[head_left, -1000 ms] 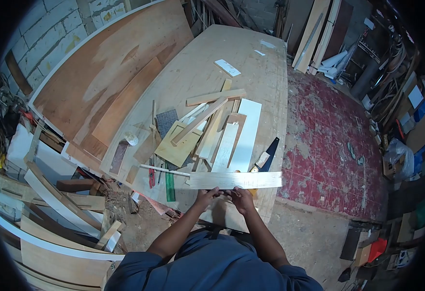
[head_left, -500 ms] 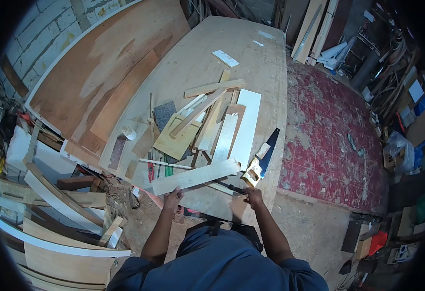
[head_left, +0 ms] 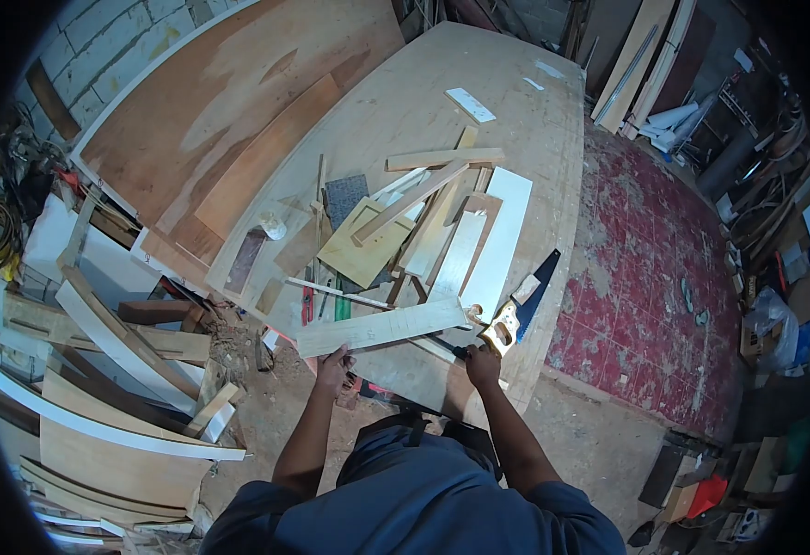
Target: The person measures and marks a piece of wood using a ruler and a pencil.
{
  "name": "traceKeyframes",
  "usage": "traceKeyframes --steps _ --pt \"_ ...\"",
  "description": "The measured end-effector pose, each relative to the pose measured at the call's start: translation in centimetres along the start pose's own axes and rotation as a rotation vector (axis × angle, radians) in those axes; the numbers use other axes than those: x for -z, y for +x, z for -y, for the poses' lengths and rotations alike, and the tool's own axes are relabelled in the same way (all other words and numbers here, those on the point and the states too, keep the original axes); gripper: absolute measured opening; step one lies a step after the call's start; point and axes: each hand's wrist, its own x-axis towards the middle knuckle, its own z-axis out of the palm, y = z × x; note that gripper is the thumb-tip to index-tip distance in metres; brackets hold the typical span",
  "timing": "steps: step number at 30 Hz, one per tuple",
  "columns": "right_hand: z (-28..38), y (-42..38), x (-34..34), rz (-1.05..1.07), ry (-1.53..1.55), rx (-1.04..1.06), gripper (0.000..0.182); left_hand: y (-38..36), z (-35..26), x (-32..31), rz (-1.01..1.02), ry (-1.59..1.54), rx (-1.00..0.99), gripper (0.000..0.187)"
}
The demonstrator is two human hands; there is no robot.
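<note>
My left hand (head_left: pixel 334 367) grips the near left end of a pale wooden board (head_left: pixel 382 327), fingers under its lower edge. The board lies slanted across the front of the worktable (head_left: pixel 405 384). My right hand (head_left: pixel 483 364) is closed around a dark, slim tool (head_left: pixel 460 351) that points left toward the board; its far end is hidden under the board. Just beyond my right hand lies a handsaw (head_left: pixel 503 327) with a light wooden handle and a dark blade, with a small wood block (head_left: pixel 525 289) against it.
Several wood offcuts and a white board (head_left: pixel 497 231) are piled mid-table, beside a yellowish panel (head_left: pixel 366 242). Red and green tools (head_left: pixel 342 301) lie left of the pile. Large plywood sheets (head_left: pixel 266 120) lean at left. Curved timber (head_left: pixel 128 347) crowds the floor; red flooring (head_left: pixel 645 314) lies right.
The view has swung, so the table and its pile sit farther right in the picture. Both hands keep their holds, and the board stays slanted at the table's front.
</note>
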Motion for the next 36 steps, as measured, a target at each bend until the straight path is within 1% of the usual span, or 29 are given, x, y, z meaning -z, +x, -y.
traceKeyframes --steps 1,3,4,6,7,9,10,12,13,14,15,16,18,19,22,23,26,28,29,30,32,33,35,36 --pt "0.0 0.1 0.0 -0.001 0.001 0.000 0.022 0.0 -0.1 -0.1 0.001 0.001 0.000 0.028" --pt "-1.0 0.6 -0.8 0.095 0.003 0.017 0.021 -0.1 -0.2 -0.4 -0.033 -0.019 0.014 0.027" --pt "-1.7 0.6 -1.3 0.094 0.004 0.013 0.021 -0.2 -0.3 -0.6 -0.029 -0.017 0.016 0.027" --pt "-3.5 0.3 -2.0 -0.085 0.132 0.033 0.027 -0.6 -0.5 -1.2 -0.016 -0.054 -0.001 0.026" --pt "-4.3 -0.1 -1.7 -0.086 0.131 0.029 0.027 -0.5 -0.6 -1.4 -0.013 -0.053 0.002 0.026" --pt "-4.5 -2.0 1.3 0.055 0.037 -0.157 0.028 -0.4 -0.5 -1.5 -0.017 -0.047 -0.002 0.025" --pt "-4.9 -3.1 2.4 0.055 0.038 -0.160 0.028 -0.2 -0.3 -1.3 -0.016 -0.045 0.000 0.025" --pt "-5.7 -5.9 4.1 0.106 -0.001 -0.262 0.033 0.3 0.2 -0.6 0.028 -0.094 0.002 0.025" --pt "-5.9 -7.1 4.7 0.106 0.000 -0.264 0.033 0.6 0.4 -0.4 0.029 -0.092 0.003 0.025" --pt "-6.1 -8.3 5.3 0.107 -0.006 -0.311 0.037 0.7 0.6 -0.4 0.022 -0.078 0.007 0.025" --pt "-6.6 -9.2 5.2 0.107 -0.011 -0.357 0.042 0.7 0.5 -0.6 0.016 -0.063 0.010 0.025" --pt "-7.0 -9.9 5.0 0.107 -0.009 -0.357 0.042 0.7 0.4 -0.7 0.016 -0.061 0.009 0.025" --pt "-8.3 -10.7 3.2 0.090 0.100 -0.456 0.045 0.5 0.1 -1.4 -0.011 -0.037 0.041 0.023" --pt "-8.3 -10.9 2.5 0.038 0.104 -0.453 0.040 0.5 -0.1 -1.5 -0.009 -0.034 0.042 0.023" --pt "-7.4 -9.7 0.9 0.012 0.078 -0.425 0.041 1.0 0.0 -1.7 0.051 0.008 0.056 0.022" --pt "-6.4 -8.7 0.8 -0.047 0.116 -0.405 0.036 1.2 0.0 -1.7 0.067 0.012 0.077 0.022" --pt "-3.4 -5.4 0.1 -0.031 0.166 -0.382 0.038 1.5 0.0 -2.3 0.069 0.021 0.097 0.022" --pt "-1.9 -3.4 -0.6 -0.001 0.229 -0.282 0.041 1.6 -0.2 -2.9 0.054 0.025 0.093 0.022" --pt "-1.0 -2.6 -0.5 -0.022 0.302 -0.212 0.045 1.7 -0.4 -3.1 0.053 0.020 0.085 0.022" --pt "-0.2 -1.7 -0.2 0.068 0.292 -0.203 0.047 1.7 -0.5 -3.4 0.053 0.015 0.076 0.021" --pt "0.9 -0.9 0.4 0.085 0.234 -0.212 0.043 1.7 -0.8 -4.0 0.069 0.005 0.058 0.021" --pt "0.9 -1.0 0.6 0.082 0.236 -0.211 0.043 1.7 -1.0 -4.2 0.084 -0.005 0.044 0.020" --pt "0.2 -1.7 1.2 0.019 0.230 -0.259 0.032 1.5 -0.9 -4.7 0.082 0.005 0.043 0.021" --pt "-0.9 -2.5 0.9 0.017 0.229 -0.266 0.032 1.5 -0.8 -5.0 0.078 0.012 0.043 0.021"
